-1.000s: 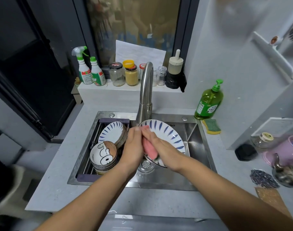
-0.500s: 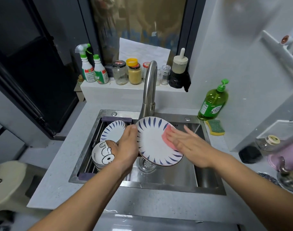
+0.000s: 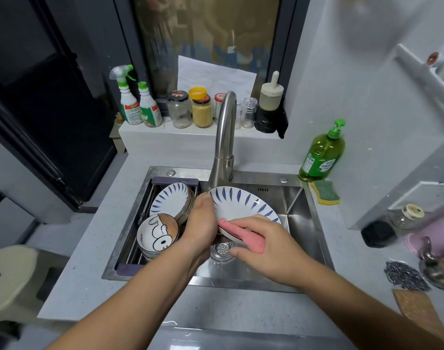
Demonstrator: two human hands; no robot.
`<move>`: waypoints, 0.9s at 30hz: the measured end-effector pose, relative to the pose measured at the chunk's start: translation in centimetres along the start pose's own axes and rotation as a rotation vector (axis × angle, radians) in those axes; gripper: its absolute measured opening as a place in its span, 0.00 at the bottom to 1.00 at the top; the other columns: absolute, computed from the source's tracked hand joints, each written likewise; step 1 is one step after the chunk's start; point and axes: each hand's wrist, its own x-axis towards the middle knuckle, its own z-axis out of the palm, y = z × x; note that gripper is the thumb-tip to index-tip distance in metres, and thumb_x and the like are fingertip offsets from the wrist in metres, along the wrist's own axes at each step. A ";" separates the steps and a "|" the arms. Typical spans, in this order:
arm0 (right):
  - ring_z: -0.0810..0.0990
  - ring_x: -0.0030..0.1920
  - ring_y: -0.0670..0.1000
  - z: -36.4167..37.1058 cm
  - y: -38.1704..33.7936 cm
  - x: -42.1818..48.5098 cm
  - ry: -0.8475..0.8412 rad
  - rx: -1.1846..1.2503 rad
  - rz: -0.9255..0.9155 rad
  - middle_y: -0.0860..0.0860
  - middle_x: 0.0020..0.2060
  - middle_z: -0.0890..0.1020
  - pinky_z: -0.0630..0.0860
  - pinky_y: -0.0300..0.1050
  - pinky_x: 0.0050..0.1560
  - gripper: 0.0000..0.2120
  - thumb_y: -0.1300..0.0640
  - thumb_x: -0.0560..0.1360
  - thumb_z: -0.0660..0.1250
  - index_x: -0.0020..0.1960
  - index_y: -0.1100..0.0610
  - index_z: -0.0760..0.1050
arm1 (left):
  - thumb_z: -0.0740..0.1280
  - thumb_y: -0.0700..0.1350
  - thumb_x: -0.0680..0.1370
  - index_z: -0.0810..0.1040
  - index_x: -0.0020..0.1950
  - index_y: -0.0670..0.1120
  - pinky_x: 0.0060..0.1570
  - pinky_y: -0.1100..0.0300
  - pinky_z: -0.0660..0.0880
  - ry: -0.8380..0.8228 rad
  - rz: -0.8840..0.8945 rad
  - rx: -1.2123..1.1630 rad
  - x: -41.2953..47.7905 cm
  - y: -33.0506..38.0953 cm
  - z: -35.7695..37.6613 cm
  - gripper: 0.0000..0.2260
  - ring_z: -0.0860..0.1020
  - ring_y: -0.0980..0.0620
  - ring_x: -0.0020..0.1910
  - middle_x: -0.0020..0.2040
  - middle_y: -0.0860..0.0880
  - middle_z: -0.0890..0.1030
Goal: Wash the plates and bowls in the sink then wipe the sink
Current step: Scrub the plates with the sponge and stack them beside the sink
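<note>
While tilted over sink (image 3: 301, 223) drain | plate (image 3: 241, 205) pinched at left rim by left hand (image 3: 200, 223) | right hand (image 3: 266, 246) clamps pink sponge (image 3: 251, 242) on near edge, nearer for wiping

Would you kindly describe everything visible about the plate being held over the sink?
The plate is round, white and glazed, ceramic by its look, with dark blue leaf-like strokes radiating around its rim. It is tilted, face up towards the camera, over the sink below the faucet. The left hand grips its left edge; the right hand presses a pink sponge on its near rim.
</note>
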 end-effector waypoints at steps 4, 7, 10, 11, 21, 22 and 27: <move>0.82 0.60 0.43 -0.5 0.5 -0.6 0.062 0.154 0.009 0.39 0.57 0.84 0.76 0.39 0.62 0.18 0.60 0.75 0.74 0.61 0.45 0.81 | 0.52 0.44 0.87 0.74 0.62 0.51 0.26 0.56 0.80 -0.104 -0.145 -0.117 -0.8 0.5 0.3 0.13 0.83 0.54 0.30 0.48 0.45 0.83; 0.84 0.56 0.40 -1.4 0.3 -0.2 0.079 0.287 0.055 0.38 0.54 0.85 0.76 0.32 0.58 0.18 0.72 0.74 0.71 0.57 0.52 0.83 | 0.52 0.42 0.86 0.69 0.70 0.48 0.28 0.49 0.82 -0.159 -0.282 -0.182 -0.8 1.0 0.7 0.14 0.84 0.48 0.33 0.56 0.41 0.81; 0.83 0.59 0.43 -2.6 0.4 0.4 0.090 0.308 0.073 0.42 0.54 0.86 0.76 0.35 0.60 0.19 0.72 0.74 0.72 0.57 0.53 0.84 | 0.54 0.44 0.86 0.73 0.62 0.39 0.29 0.45 0.84 -0.189 -0.419 -0.185 -0.8 1.5 0.7 0.12 0.83 0.41 0.40 0.50 0.36 0.80; 0.83 0.59 0.43 -2.9 0.5 0.5 0.102 0.312 0.077 0.43 0.55 0.86 0.76 0.36 0.61 0.18 0.72 0.73 0.72 0.58 0.54 0.85 | 0.55 0.46 0.87 0.74 0.59 0.38 0.31 0.43 0.84 -0.199 -0.459 -0.208 -0.8 1.5 0.7 0.13 0.83 0.40 0.42 0.49 0.37 0.80; 0.84 0.59 0.48 -6.2 1.9 1.1 0.255 0.660 0.250 0.49 0.59 0.85 0.81 0.39 0.54 0.14 0.70 0.76 0.69 0.59 0.59 0.82 | 0.75 0.73 0.65 0.77 0.65 0.58 0.67 0.50 0.74 -0.502 -0.054 0.506 1.0 0.1 -2.2 0.34 0.80 0.53 0.62 0.62 0.55 0.83; 0.84 0.59 0.48 -6.3 1.9 1.2 0.261 0.701 0.264 0.50 0.59 0.85 0.81 0.40 0.55 0.14 0.69 0.75 0.69 0.58 0.58 0.82 | 0.79 0.67 0.65 0.78 0.63 0.55 0.64 0.49 0.78 -0.487 0.013 0.482 1.0 0.0 -2.2 0.32 0.83 0.52 0.58 0.58 0.53 0.85; 0.85 0.52 0.42 -6.2 0.8 1.5 0.453 0.548 0.191 0.43 0.50 0.88 0.80 0.40 0.54 0.11 0.65 0.76 0.71 0.52 0.51 0.84 | 0.85 0.44 0.65 0.82 0.54 0.42 0.50 0.52 0.84 -0.443 0.145 0.197 1.0 -0.6 -1.9 0.22 0.87 0.45 0.49 0.49 0.44 0.88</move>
